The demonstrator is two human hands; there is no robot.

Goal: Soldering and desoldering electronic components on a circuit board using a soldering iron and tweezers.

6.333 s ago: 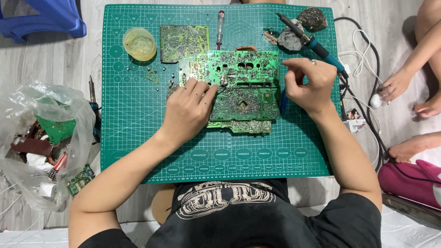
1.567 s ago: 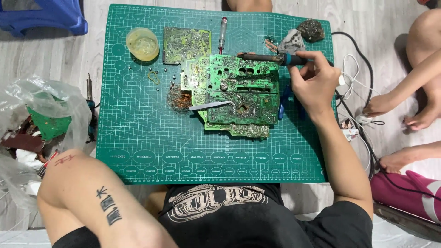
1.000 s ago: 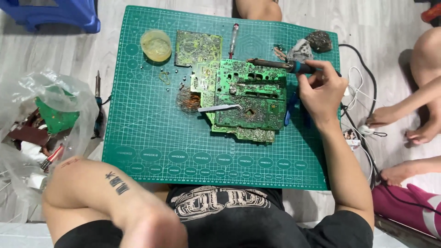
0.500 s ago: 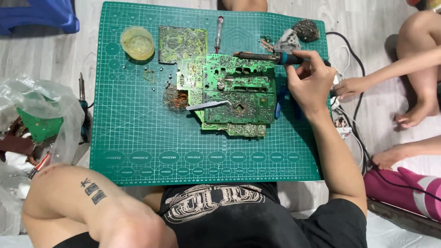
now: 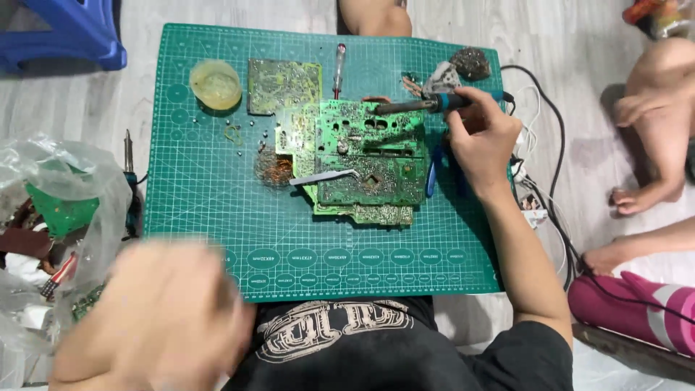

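Green cutting mat [image 5: 195, 217] on the floor carries the work. Your right hand [image 5: 481, 137] has its fingers clamped on the blue grip of 1 soldering iron [image 5: 427, 106], tip laid over the top edge of the big circuit board [image 5: 362, 156]. That grip and position match the views from the last 2 seconds; 6 seconds back the same hand pinched the board's right edge and held no iron.

Your left hand [image 5: 163, 318] has come off the board. It is now a blur low in the frame, near your shirt; finger state cannot be told. The board lies unheld, flat on the mat.

Count:
- circuit boards on the mat: at least 2 in the middle stack, plus 1 smaller board [image 5: 284, 85] above left
- tweezers [image 5: 326, 177]: 1, lying across the board
- screwdriver [image 5: 338, 69]: 1
- round yellow dish [image 5: 215, 83]: 1
- clear plastic bag [image 5: 58, 224] of scrap: 1, left of the mat
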